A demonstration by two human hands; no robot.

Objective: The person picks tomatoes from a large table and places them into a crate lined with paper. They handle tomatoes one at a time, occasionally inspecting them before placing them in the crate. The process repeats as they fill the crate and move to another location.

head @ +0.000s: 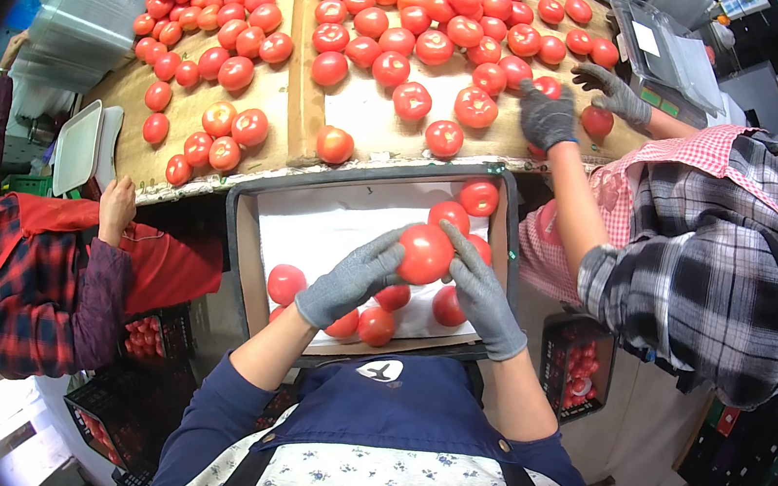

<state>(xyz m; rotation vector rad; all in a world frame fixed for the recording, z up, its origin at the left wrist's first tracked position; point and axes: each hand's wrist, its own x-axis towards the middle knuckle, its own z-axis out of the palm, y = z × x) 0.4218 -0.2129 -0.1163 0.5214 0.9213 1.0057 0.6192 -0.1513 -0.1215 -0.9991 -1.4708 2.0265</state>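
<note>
Both my hands wear grey knitted gloves and hold one large red tomato (425, 254) between them, above a black-rimmed crate (237, 238). My left hand (355, 275) grips its left side; my right hand (482, 292) touches its right side with the fingertips. White paper (332, 228) lines the crate. Inside it, several tomatoes lie along the right side and near edge, one (286, 284) at the left; some are partly hidden behind my hands. Beyond the crate, many loose tomatoes (433, 47) lie on the sorting table (222, 166), on both sides of a wooden divider (304, 77).
A co-worker (721, 242) at the right has gloved hands among the tomatoes. Another co-worker (39, 271) stands at the left, near a stack of clear plastic containers (87, 19) and a white tray (78, 147). A crate of tomatoes (581, 375) stands low at the right.
</note>
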